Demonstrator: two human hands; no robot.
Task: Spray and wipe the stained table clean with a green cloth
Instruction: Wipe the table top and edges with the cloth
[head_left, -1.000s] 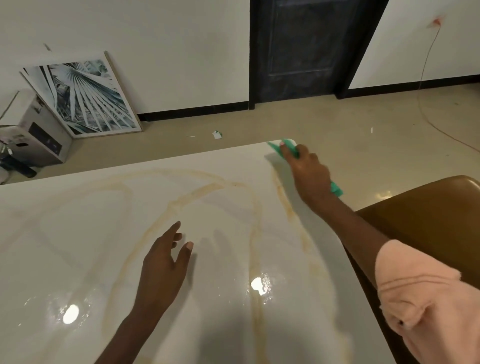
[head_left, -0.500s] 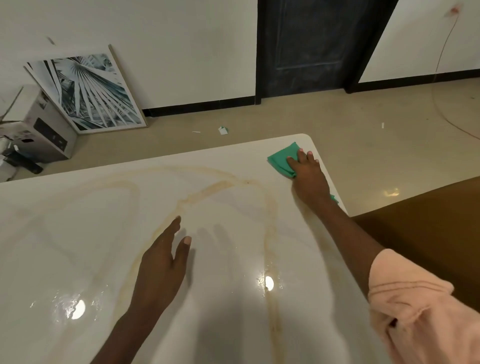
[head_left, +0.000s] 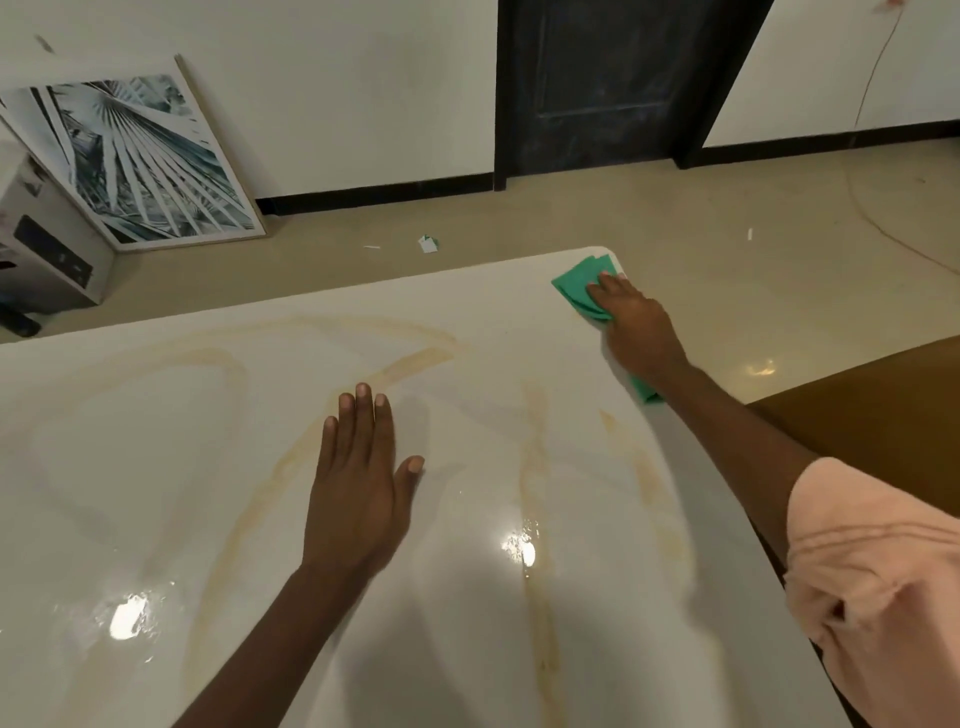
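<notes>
Green cloth (head_left: 574, 288) (upper right desk (head_left: 156, 467) corner) lies under the pressing right hand (head_left: 636, 327); left hand (head_left: 358, 493) rests flat, fingers straight.

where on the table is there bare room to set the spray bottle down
Bare table spreads wide left of the left hand, and between it and the right hand. The far right corner is taken by the green cloth.

Count: one table (head_left: 156, 467), one green cloth (head_left: 574, 288), two hands — left hand (head_left: 358, 499), right hand (head_left: 636, 327) — one framed print (head_left: 130, 161), one door (head_left: 608, 83), one brown chair (head_left: 872, 415), one grey appliance (head_left: 41, 249) (partly cropped), two glare spots (head_left: 522, 553) on the tabletop.
</notes>
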